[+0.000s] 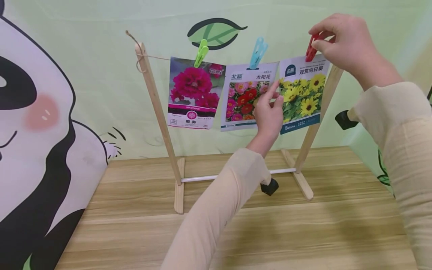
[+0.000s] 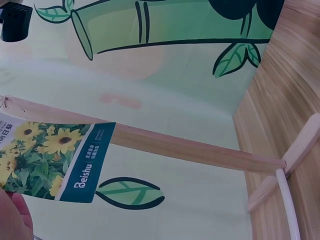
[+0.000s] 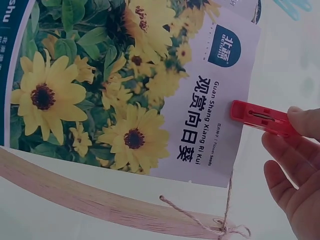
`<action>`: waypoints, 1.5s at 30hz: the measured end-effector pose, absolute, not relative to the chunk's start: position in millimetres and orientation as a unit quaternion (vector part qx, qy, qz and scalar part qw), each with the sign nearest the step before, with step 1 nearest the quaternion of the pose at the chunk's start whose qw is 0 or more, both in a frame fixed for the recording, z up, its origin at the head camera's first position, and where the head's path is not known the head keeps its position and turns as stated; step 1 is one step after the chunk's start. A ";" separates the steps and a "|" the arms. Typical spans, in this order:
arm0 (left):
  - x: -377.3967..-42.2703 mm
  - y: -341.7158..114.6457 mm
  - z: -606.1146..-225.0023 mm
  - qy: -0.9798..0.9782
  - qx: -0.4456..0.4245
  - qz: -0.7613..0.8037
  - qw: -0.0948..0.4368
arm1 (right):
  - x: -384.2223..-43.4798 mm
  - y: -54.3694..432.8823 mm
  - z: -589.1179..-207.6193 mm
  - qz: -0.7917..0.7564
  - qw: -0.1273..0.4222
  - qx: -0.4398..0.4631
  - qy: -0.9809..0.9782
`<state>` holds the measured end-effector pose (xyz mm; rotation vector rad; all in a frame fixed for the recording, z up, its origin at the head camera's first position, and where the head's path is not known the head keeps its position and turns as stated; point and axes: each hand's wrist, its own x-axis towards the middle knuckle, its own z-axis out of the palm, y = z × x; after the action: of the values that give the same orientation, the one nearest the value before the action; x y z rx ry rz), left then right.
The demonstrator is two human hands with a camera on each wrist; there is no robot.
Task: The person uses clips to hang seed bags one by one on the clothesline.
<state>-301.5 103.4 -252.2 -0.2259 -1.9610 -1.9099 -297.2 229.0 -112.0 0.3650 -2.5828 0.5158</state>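
Note:
My right hand (image 1: 351, 45) pinches a red clothespin (image 3: 262, 118) between thumb and fingers. The clothespin's jaws sit on the top edge of a sunflower seed packet (image 1: 302, 93), which hangs at the right end of a twine line (image 1: 158, 57). My left hand (image 1: 269, 114) is raised in front of the middle seed packet (image 1: 237, 103), its fingertips at the sunflower packet's left edge. In the left wrist view, the left fingers (image 2: 22, 207) show beside that packet's edge. A blue clothespin (image 1: 258, 52) holds the middle packet, and a green clothespin (image 1: 201, 53) holds the hollyhock packet (image 1: 195, 93).
Two wooden posts (image 1: 158, 112) on flat feet carry the twine, joined low down by a white rod (image 1: 199, 178). The frame stands on a wood-grain table (image 1: 135, 232). Behind it is a pale green backdrop (image 1: 111, 45) with a panda (image 1: 37, 123) on the left.

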 end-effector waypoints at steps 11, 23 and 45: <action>-300.8 98.5 -259.4 -0.711 -0.101 -0.665 0.204 | -299.3 228.2 -118.2 0.197 0.264 0.142 -0.934; -297.9 94.1 -267.6 -0.709 -0.105 -0.664 0.212 | -301.2 228.1 -123.1 0.196 0.284 0.151 -0.926; -295.9 86.5 -273.8 -0.708 -0.132 -0.659 0.215 | -298.5 235.6 -129.8 0.232 0.317 0.142 -0.909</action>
<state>-295.9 86.5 -273.8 -0.3674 -1.9643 -1.8285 -298.5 235.6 -129.8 0.3749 -2.3921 0.6100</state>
